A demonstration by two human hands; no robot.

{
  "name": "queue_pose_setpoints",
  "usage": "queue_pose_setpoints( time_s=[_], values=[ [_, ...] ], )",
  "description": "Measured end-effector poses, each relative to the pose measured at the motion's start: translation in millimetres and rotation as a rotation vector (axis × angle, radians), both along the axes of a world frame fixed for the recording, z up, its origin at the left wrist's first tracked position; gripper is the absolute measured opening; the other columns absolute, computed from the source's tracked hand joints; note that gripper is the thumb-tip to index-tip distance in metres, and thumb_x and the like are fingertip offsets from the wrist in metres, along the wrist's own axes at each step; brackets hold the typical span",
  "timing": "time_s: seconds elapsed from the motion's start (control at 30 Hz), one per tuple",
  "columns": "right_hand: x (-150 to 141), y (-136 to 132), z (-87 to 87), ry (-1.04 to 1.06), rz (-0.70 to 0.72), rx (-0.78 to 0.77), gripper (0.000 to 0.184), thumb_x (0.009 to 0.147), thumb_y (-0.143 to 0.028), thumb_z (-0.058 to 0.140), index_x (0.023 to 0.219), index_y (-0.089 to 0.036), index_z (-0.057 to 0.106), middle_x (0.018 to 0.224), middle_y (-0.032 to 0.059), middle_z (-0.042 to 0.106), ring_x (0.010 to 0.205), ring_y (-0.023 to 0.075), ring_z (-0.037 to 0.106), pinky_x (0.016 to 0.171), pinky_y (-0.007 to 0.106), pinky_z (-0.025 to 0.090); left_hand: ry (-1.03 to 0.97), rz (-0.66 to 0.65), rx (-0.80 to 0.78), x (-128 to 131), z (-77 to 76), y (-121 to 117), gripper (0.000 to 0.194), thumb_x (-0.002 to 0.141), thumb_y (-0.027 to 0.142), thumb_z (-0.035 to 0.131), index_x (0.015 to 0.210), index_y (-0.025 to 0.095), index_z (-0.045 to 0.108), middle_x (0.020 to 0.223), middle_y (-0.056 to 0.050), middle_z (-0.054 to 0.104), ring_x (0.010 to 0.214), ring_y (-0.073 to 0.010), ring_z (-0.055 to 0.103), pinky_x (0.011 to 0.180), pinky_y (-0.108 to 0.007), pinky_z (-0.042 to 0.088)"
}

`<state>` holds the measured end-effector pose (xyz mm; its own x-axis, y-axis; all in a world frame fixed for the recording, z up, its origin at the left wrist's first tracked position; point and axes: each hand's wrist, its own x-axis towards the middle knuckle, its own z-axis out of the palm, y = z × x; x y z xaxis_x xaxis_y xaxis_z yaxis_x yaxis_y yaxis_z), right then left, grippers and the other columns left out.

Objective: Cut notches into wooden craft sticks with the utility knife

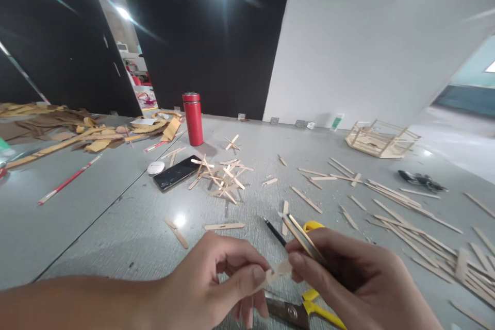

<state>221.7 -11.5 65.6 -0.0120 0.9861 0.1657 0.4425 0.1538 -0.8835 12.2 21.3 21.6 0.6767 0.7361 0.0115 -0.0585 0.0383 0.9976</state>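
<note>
My left hand (220, 278) pinches a short piece of flat wooden craft stick (279, 271) between thumb and fingers. The other end of that piece meets the thumb of my right hand (359, 273). A utility knife (303, 237) with a gold-edged handle is gripped in my right hand, its tip pointing up and away. Below the hands lies a pair of scissors (323, 313) with yellow handles, partly covered by my right hand. A black pen (275, 232) and a craft stick (285, 216) lie just beyond the knife. Another stick with a slot (224, 226) rests flat nearby.
Stick pieces form a pile (228, 180) beside a black phone (178, 172), a white case (156, 167) and a red flask (193, 119). Many loose sticks (417, 232) spread across the right. A wooden stick frame (381, 139) stands behind them. Cardboard scraps (96, 136) lie far left.
</note>
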Motion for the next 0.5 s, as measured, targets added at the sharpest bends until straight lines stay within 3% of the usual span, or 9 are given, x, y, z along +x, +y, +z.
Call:
queue_pose_setpoints(
  time_s=[0.1,0.27,0.37,0.43,0.5],
  values=[
    [3,3,3.1,-0.067,0.003,-0.005,0.030,0.089,-0.041,0.070,0.065,-0.022,0.070,0.058,-0.0017,0.063,0.056,0.0129,0.058,0.051,0.018,0.047,-0.001,0.086,0.134,0,-2.0,-1,0.029,0.101,0.039,0.061,0.120,0.018,0.069,0.081,-0.009,0.077,0.059,-0.0120,0.065,0.060,-0.023,0.053],
    [-1,3,5.5,0.037,-0.016,-0.084,0.031,0.086,-0.039,0.073,0.061,-0.021,0.067,0.053,-0.0041,0.056,0.049,0.0095,0.046,0.043,0.019,0.035,0.055,0.147,0.454,-1,-5.9,0,0.022,0.102,0.023,0.054,0.117,0.019,0.070,0.081,-0.008,0.078,0.061,-0.0139,0.068,0.061,-0.024,0.055],
    [-1,6,0.6,0.116,0.001,-0.154,0.031,0.085,-0.037,0.074,0.061,-0.020,0.065,0.057,-0.0038,0.059,0.048,0.0074,0.040,0.040,0.019,0.024,0.061,0.157,0.549,-2,-7.3,2,0.021,0.102,0.020,0.052,0.113,0.018,0.069,0.079,-0.007,0.078,0.060,-0.0133,0.069,0.062,-0.024,0.055],
    [0,9,-4.4,0.141,0.027,-0.171,0.031,0.083,-0.039,0.075,0.061,-0.021,0.064,0.060,-0.0021,0.062,0.049,0.0084,0.045,0.040,0.020,0.025,0.075,0.148,0.559,-2,-7.3,2,0.020,0.103,0.020,0.050,0.109,0.018,0.069,0.079,-0.007,0.077,0.059,-0.0127,0.068,0.061,-0.022,0.054],
    [1,11,-8.2,0.152,0.036,-0.183,0.030,0.083,-0.042,0.074,0.063,-0.021,0.066,0.061,-0.0003,0.065,0.054,0.0114,0.054,0.044,0.021,0.034,0.079,0.142,0.531,-2,-6.4,2,0.019,0.104,0.022,0.049,0.103,0.017,0.067,0.077,-0.007,0.076,0.058,-0.0119,0.066,0.059,-0.021,0.053]
  ],
)
